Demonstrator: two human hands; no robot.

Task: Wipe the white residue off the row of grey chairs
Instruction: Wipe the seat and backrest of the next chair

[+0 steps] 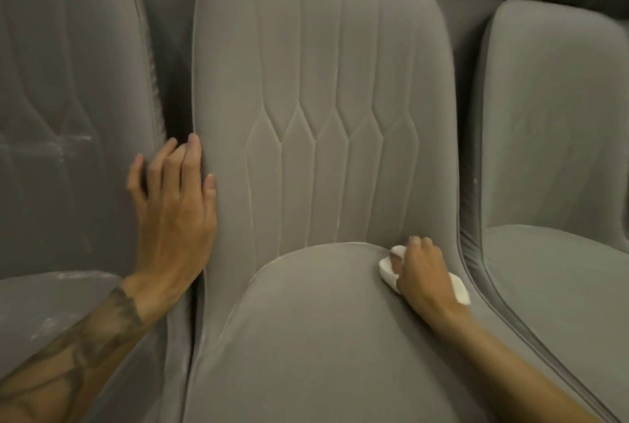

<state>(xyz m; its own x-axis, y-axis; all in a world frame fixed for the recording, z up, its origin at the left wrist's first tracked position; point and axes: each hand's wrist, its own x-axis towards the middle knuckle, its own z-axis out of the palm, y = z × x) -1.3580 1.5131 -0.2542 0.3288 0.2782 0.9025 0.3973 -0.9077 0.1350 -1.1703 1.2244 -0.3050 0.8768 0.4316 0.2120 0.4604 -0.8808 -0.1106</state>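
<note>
R hand, grip closed round a white wipe, works the seat/backrest crease at the middle chair's right edge, prob. where residue lodges. L hand, grip wide & flat, braces the backrest's left edge. The left chair shows white streaks.

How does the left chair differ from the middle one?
The left chair carries white smears on its back and seat; the middle chair shows only faint white along its stitching. The middle chair is being wiped, the left hand on its side edge, the right hand holding a white cloth at its crease; no cloth is on the left chair. Both are grey with stitched backs.
</note>
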